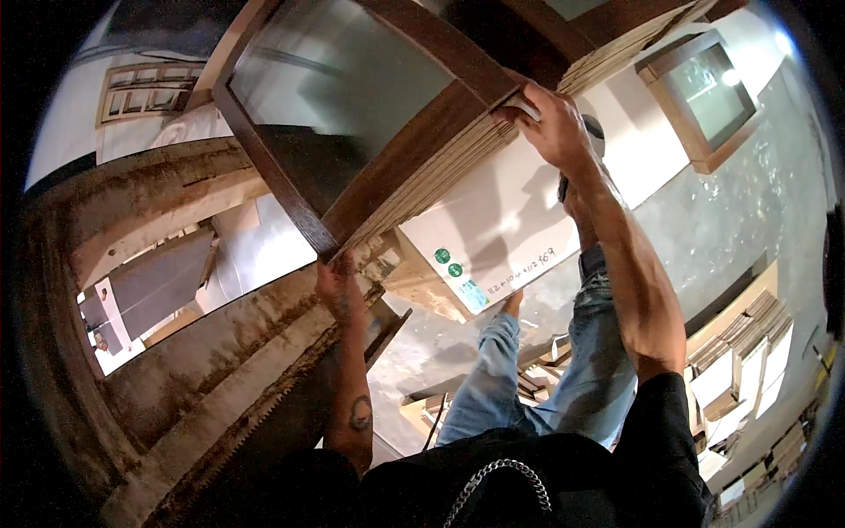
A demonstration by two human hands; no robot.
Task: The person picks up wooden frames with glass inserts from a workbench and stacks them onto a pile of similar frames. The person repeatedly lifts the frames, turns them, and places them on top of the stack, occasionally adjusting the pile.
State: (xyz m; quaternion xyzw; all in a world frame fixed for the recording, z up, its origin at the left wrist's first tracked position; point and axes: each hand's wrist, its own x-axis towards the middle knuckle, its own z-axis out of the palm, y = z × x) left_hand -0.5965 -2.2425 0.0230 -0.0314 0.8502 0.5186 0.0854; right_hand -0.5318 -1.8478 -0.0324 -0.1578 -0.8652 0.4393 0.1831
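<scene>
A stack of dark brown wooden door frames with glass panes (414,150) is tilted across the upper middle of the view. My right hand (550,119) grips the stack's right edge, fingers curled over the layered pale edges. My left hand (339,286) holds the stack's lower corner from beneath. Under the stack lies a large white board (502,220) with small green stickers.
A long rough wooden bench with worn edges (220,352) runs along the left. My legs in blue jeans (563,370) stand on a grey floor. Another glazed frame (704,97) leans at upper right. Stacks of small white and wooden panels (739,370) lie at right.
</scene>
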